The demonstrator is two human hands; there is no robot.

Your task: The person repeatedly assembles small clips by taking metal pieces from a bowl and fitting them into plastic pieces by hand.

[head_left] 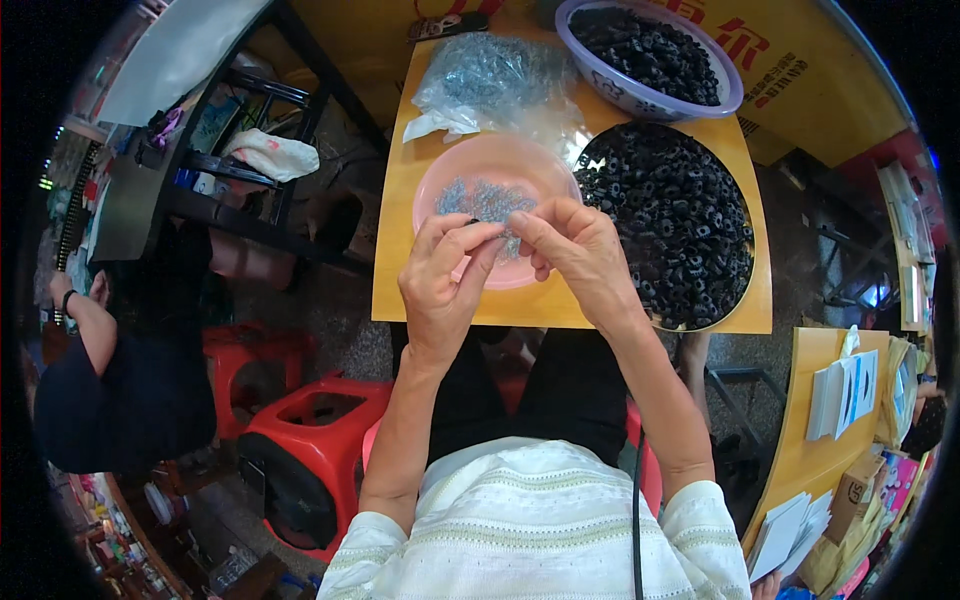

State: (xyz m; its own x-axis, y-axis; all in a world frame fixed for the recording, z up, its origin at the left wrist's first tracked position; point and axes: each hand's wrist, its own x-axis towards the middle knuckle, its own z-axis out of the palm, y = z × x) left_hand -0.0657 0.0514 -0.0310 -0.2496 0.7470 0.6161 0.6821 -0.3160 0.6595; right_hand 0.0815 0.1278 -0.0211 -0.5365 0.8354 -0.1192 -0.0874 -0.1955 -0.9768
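Observation:
Both hands come together over the near part of a pink plastic bowl (430,190). Inside the bowl lies a heap of small silvery pieces (478,200), too fine to tell their kind. My left hand (445,275) is closed, and a small black part (473,221) shows at its fingertips. Thumb and forefinger of my right hand (580,250) are pinched close to the left fingertips; whatever they hold is too small to make out. Right of the bowl, a round tray (700,326) carries many small black ring-like plastic parts (670,220).
Behind the bowl lies a clear plastic bag (490,75) of silvery pieces. A pale purple basin (735,95) of black parts stands at the table's (400,290) far right. Red stools (320,420) are at left, near another person's arm (92,330). White papers (845,395) lie at right.

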